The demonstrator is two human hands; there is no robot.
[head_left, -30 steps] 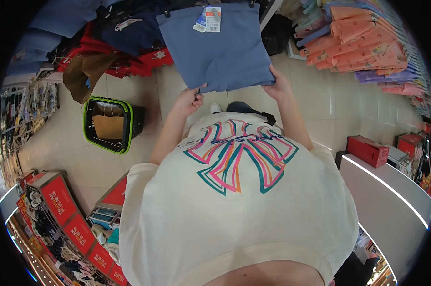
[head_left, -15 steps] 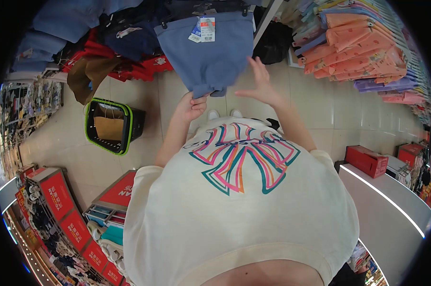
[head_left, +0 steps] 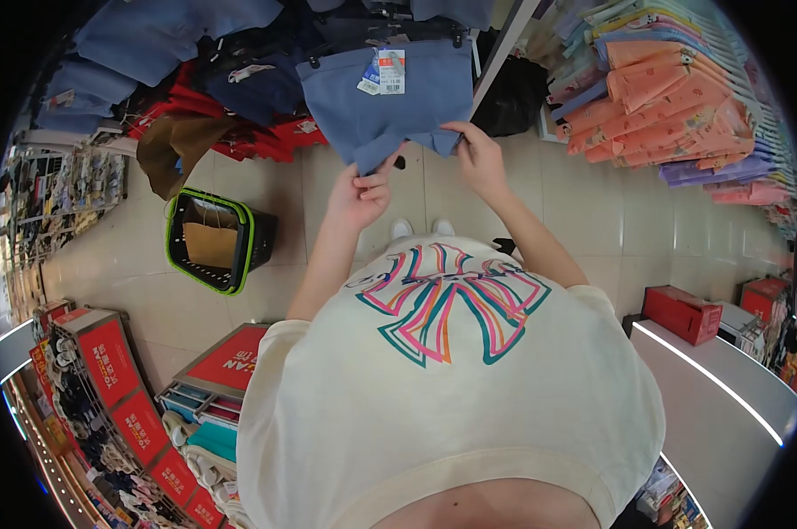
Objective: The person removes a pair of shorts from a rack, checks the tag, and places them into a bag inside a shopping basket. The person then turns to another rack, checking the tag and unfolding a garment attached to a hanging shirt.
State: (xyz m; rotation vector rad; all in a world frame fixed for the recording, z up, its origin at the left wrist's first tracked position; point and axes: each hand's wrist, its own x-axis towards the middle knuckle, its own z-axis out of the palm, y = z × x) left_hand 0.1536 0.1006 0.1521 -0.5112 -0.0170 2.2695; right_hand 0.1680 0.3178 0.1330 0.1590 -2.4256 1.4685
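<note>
A blue garment [head_left: 385, 110], looking like shorts, hangs by two black clips at its waistband, with white and orange price tags [head_left: 390, 72] on its front. My left hand [head_left: 360, 194] is closed on its lower left hem. At the lower right hem, my right hand [head_left: 480, 159] pinches the fabric between thumb and fingers. Between the two hands the bottom edge is bunched and partly lifted.
A black basket with a green rim [head_left: 242, 264] and brown cloth inside stands left on the tiled floor [head_left: 328, 256]. Orange patterned clothes [head_left: 671, 106] hang at the right. A red box [head_left: 680, 315] sits on a white counter [head_left: 715, 388]. Shoe shelves stand lower left.
My right hand, off the fabric and spread half a second ago, now grips the right hem. My left hand keeps its hold. The garment appears slightly lower, with its hem gathered higher than one second ago.
</note>
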